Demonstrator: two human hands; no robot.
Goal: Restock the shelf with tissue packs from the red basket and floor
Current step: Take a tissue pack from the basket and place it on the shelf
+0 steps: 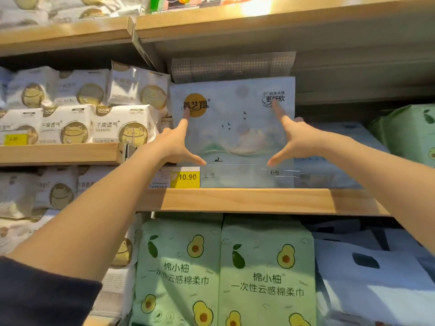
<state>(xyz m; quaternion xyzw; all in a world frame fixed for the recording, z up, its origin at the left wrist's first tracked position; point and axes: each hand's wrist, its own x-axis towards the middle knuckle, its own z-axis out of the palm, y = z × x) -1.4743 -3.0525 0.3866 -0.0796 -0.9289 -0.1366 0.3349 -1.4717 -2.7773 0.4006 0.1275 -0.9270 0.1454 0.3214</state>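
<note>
A pale blue tissue pack (231,128) with an orange round logo and a small boat print stands upright at the front of the middle wooden shelf (247,200). My left hand (171,142) lies against its left front face, index finger up on the logo and thumb spread low. On the right front face rests my right hand (296,137), with its index finger up by the printed characters and its thumb low. Both hands have the fingers apart and touch the pack without wrapping around it. No red basket or floor is in view.
A yellow 10.90 price tag (186,177) sits left of the pack. More pale blue packs (329,170) lie to the right, then a green pack (404,130). White cat-print packs (77,107) fill the left shelves. Green avocado-print packs (223,274) stand below.
</note>
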